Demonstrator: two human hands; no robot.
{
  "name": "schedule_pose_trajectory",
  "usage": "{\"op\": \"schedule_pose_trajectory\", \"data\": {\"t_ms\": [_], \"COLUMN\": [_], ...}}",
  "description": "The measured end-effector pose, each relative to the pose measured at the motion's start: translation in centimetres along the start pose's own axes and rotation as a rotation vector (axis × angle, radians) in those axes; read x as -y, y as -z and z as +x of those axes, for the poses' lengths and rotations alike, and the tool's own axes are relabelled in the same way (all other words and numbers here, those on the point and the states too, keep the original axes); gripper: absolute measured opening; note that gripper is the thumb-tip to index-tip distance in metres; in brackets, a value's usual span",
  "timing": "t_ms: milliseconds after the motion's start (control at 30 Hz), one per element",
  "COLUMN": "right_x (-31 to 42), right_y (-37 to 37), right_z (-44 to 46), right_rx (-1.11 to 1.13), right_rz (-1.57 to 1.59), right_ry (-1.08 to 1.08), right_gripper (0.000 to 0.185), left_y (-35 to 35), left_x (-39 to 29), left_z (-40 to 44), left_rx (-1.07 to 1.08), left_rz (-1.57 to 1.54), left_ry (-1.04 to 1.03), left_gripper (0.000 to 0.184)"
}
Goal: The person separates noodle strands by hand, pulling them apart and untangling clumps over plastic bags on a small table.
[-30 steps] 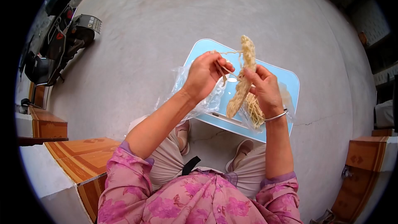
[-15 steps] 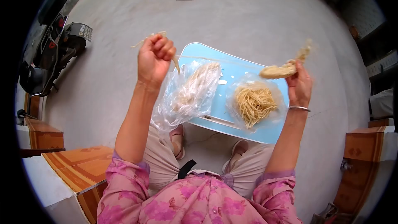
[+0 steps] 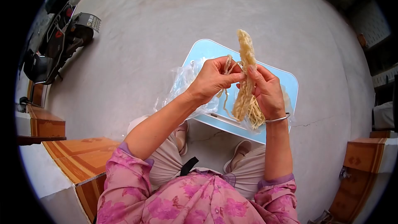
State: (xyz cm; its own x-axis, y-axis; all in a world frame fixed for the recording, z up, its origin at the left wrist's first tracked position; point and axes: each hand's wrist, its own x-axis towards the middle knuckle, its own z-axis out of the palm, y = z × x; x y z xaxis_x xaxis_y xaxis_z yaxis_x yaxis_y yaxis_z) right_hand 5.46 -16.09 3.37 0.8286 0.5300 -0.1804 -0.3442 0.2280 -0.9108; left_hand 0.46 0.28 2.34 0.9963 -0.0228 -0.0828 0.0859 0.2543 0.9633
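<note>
1. The grey floor spreads across most of the view.
2. A dark motor scooter stands at the far left, well apart from the person.
3. A low light-blue table with a pale rim stands in front of the person's knees.
4. A clear, crumpled plastic bag lies at the table's left side, spilling past its edge; the left forearm and hand cover part of it.
5. The left hand is nearly closed, thumb and forefinger pinched together, their tips against the side of the long piece. Its fingers have hold of loose strands; how the other fingertips sit is hidden.
6. The right hand is closed around the long piece, thumb pressed on the near face and fingers curled behind, parted only by the piece's thickness.
7. The long piece, pale yellow and bumpy, is held up in front of the table, steeply upright with its top end free above both hands.
8. A pile of yellowish strips rests on the table's right side, partly hidden by the right hand and the long piece.
9. The loose strands loop over the left hand and dangle below it.
10. A metal bracelet circles the right wrist.
</note>
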Motion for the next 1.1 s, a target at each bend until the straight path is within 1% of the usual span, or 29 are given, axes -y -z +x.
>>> {"op": "schedule_pose_trajectory", "data": {"t_ms": [67,200,233,300,367,400,433,533,567,667,767,800,833,867,900,933,967,1000,1033,1067,1100], "right_x": [-0.1,-0.1,0.1,0.6,0.4,0.5,0.5,0.1,0.2,0.6,0.4,0.2,0.5,1.2,1.7,2.5,3.7,4.8,5.3,5.6,5.9], "right_y": [0.1,0.8,1.1,2.1,2.9,2.6,2.0,1.2,0.9,0.8,1.6,2.1,3.2,4.4,7.9,11.7,14.4,17.0,19.6,19.7,19.5], "right_z": [-0.1,0.2,0.5,0.6,1.0,0.8,0.6,0.7,0.6,0.1,0.3,0.4,0.7,0.9,1.6,2.0,1.2,0.2,-0.8,-1.2,-1.6], "right_rx": [-0.031,-0.143,-0.222,-0.283,-0.328,-0.307,-0.285,-0.244,-0.245,-0.231,-0.180,-0.160,-0.252,-0.347,-0.433,-0.513,-0.611,-0.684,-0.803,-0.793,-0.785], "right_rz": [-0.075,-0.141,-0.120,-0.025,0.050,0.041,0.031,-0.009,-0.031,-0.082,-0.165,-0.200,-0.310,-0.170,-0.147,-0.023,0.086,0.143,0.157,0.198,0.240], "right_ry": [0.039,0.123,0.129,0.149,0.197,0.197,0.197,0.192,0.188,0.174,0.206,0.225,0.244,0.288,0.382,0.445,0.479,0.553,0.586,0.596,0.607], "right_gripper": [0.031,0.027,0.025,0.025,0.025,0.025,0.025,0.026,0.026,0.026,0.026,0.026,0.025,0.023,0.021,0.020,0.020,0.021,0.024,0.024,0.025], "left_y": [0.4,0.7,1.0,1.6,2.2,2.4,2.3,0.9,1.0,-0.1,0.1,0.3,0.8,1.4,2.2,3.4,4.9,6.4,7.8,9.0,9.7], "left_x": [0.4,0.6,0.2,-0.9,-1.2,-1.1,-0.5,0.3,0.6,-0.2,0.3,-0.1,-0.8,-1.8,-3.0,-4.0,-4.4,-4.7,-4.8,-4.9,-5.0], "left_z": [0.3,0.6,0.6,0.6,1.0,1.1,1.3,1.2,1.3,0.6,0.4,0.3,0.0,-0.2,-0.6,-0.8,-0.9,-0.9,-0.7,-0.6,-0.6], "left_rx": [-0.011,0.074,0.078,0.078,0.105,0.116,0.177,0.050,0.074,0.100,0.353,0.368,0.385,0.403,0.336,0.274,0.206,0.138,0.084,0.029,0.003], "left_rz": [0.020,-0.310,-0.368,-0.480,-0.507,-0.521,-0.544,-0.510,-0.543,-0.619,-0.608,-0.551,-0.492,-0.434,-0.366,-0.294,-0.290,-0.288,-0.344,-0.400,-0.428], "left_ry": [0.007,0.035,0.050,0.058,-0.013,-0.049,-0.085,0.040,0.057,0.131,0.238,0.233,0.228,0.222,0.170,0.117,0.072,0.027,-0.026,-0.078,-0.071], "left_gripper": [0.010,0.008,0.008,0.007,0.007,0.006,0.010,0.016,0.021,0.019,0.018,0.018,0.018,0.019,0.019,0.020,0.019,0.018,0.018,0.017,0.016]}}
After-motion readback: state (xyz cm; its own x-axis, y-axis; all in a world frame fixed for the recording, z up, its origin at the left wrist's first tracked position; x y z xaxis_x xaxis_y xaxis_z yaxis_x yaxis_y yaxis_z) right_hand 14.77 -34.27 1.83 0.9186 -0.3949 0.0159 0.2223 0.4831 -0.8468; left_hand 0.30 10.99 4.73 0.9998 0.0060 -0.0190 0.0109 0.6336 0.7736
